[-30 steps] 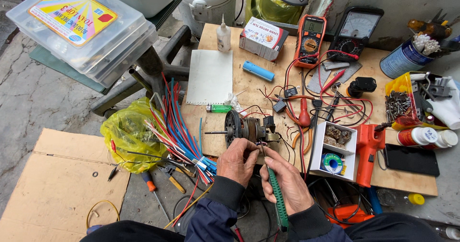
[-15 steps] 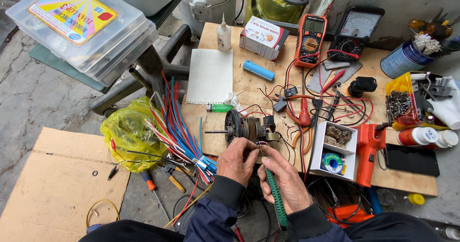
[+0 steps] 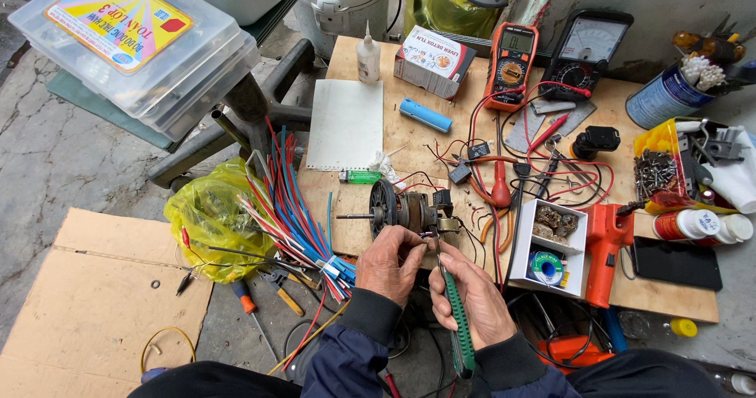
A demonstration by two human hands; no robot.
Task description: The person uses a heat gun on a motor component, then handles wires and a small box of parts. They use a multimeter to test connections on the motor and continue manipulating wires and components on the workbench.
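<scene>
A small electric motor (image 3: 405, 207) with a shaft pointing left lies at the near edge of the wooden board (image 3: 409, 142). My left hand (image 3: 390, 264) pinches a thin wire at the motor's near side. My right hand (image 3: 468, 296) grips a green-handled utility knife (image 3: 459, 327), its tip up by the left fingers at the motor's wiring. Both hands meet just below the motor.
A bundle of coloured wires (image 3: 295, 209) and a yellow bag (image 3: 206, 218) lie left. On the board: two multimeters (image 3: 510, 66), a red screwdriver (image 3: 499, 187), a white box with solder (image 3: 547, 248), an orange tool (image 3: 605, 248), a screw tray (image 3: 657, 170). Cardboard (image 3: 87, 296) covers the floor.
Both hands stay at the motor; the fingers shift only slightly on the wire.
</scene>
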